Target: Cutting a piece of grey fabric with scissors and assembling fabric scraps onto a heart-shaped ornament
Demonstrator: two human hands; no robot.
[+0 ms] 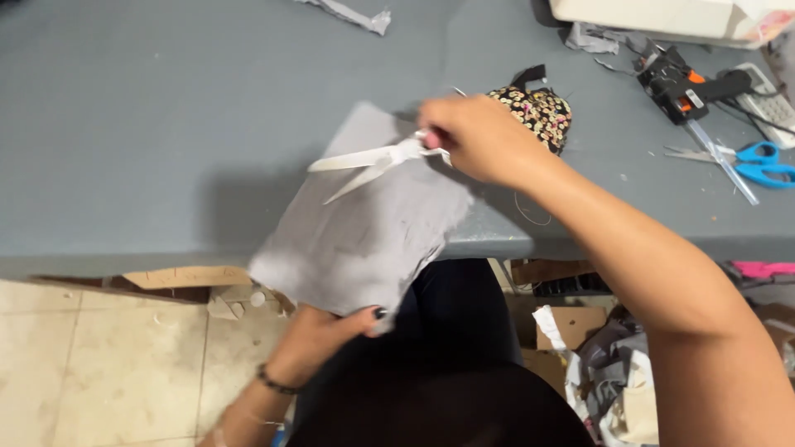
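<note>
We grip open silver scissors (377,161) in our right hand (476,136), blades over the grey fabric sheet (364,232) at centre. Our left hand (327,327), at six o'clock, pinches its lower edge. No cut line shows yet, though blur may hide one.

Grey fabric sheet (364,228) overhangs the table edge beneath open silver scissors (373,161)
</note>
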